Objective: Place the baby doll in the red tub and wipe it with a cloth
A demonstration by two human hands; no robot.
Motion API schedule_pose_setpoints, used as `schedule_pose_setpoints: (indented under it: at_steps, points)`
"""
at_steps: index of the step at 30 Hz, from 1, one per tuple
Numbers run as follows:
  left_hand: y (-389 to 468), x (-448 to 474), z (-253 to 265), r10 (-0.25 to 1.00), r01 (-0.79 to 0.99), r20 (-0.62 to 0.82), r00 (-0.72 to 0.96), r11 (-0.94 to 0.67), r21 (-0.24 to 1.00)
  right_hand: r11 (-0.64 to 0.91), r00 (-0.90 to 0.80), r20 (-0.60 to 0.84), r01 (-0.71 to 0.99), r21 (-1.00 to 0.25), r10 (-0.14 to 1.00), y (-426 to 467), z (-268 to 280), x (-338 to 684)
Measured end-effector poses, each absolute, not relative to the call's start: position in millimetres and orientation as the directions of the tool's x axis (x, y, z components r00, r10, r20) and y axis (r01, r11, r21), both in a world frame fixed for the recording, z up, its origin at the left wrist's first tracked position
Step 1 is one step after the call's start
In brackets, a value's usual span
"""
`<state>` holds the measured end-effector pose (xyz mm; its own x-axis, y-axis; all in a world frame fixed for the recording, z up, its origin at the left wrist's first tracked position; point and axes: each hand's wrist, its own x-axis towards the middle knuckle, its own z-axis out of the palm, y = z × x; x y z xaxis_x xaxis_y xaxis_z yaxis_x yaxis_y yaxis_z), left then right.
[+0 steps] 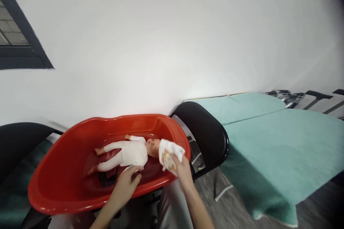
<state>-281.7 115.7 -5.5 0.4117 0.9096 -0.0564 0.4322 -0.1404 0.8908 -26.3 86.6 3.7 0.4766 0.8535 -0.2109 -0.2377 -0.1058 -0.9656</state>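
A baby doll [129, 153] in a white suit lies on its back inside a red plastic tub [67, 171], head toward the right. My left hand [129, 180] reaches over the tub's near rim and touches the doll's side, fingers curled at the white suit. My right hand [182, 170] holds a small white patterned cloth [169, 154] right beside the doll's head.
The tub rests across black chairs [209, 132]. A table covered in a teal cloth [282, 143] stands to the right, with metal chair frames [295, 98] behind it. A white wall fills the back and a dark window frame [18, 46] sits upper left.
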Motion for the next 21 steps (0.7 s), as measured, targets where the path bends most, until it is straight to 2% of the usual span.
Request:
schedule_pose_setpoints:
  at_steps: [2,4,6,8,11,15,18,21]
  points:
    - [154.7,-247.7,-14.0,0.891,0.509,-0.065,0.45,-0.196,0.838,-0.007,0.482,-0.015,-0.019,-1.0,0.876,137.1,2.0,-14.3]
    - [188.9,-215.5,-28.3,0.889,0.593,-0.055,0.454,-0.256,0.763,-0.021,0.413,0.062,0.194,-0.981,0.908,177.1,-8.5,-14.5]
    - [213.5,-189.5,-45.0,0.853,0.653,-0.104,0.511,-0.307,0.692,-0.134,0.322,-0.006,0.375,-0.917,0.947,201.0,-23.5,-22.6]
    - [227.0,-172.3,-61.9,0.834,0.725,-0.194,0.516,-0.305,0.618,-0.26,0.215,-0.167,0.552,-0.792,0.962,210.6,-39.2,-32.5]
    - [232.0,-163.0,-84.7,0.831,0.771,-0.232,0.506,-0.315,0.554,-0.299,0.09,-0.36,0.754,-0.585,0.929,212.2,-58.1,-40.3]
    - [227.3,-164.9,-99.0,0.84,0.782,-0.233,0.49,-0.304,0.545,-0.154,-0.062,-0.378,0.844,-0.514,0.924,221.5,-66.5,-34.2]
    - [222.8,-165.7,-95.6,0.84,0.797,-0.261,0.476,-0.288,0.53,-0.237,-0.001,-0.411,0.816,-0.527,0.912,235.7,-65.8,-26.9]
    - [218.4,-167.2,-88.7,0.836,0.813,-0.287,0.467,-0.279,0.512,-0.241,0.043,-0.339,0.786,-0.569,0.94,242.0,-67.0,-24.0]
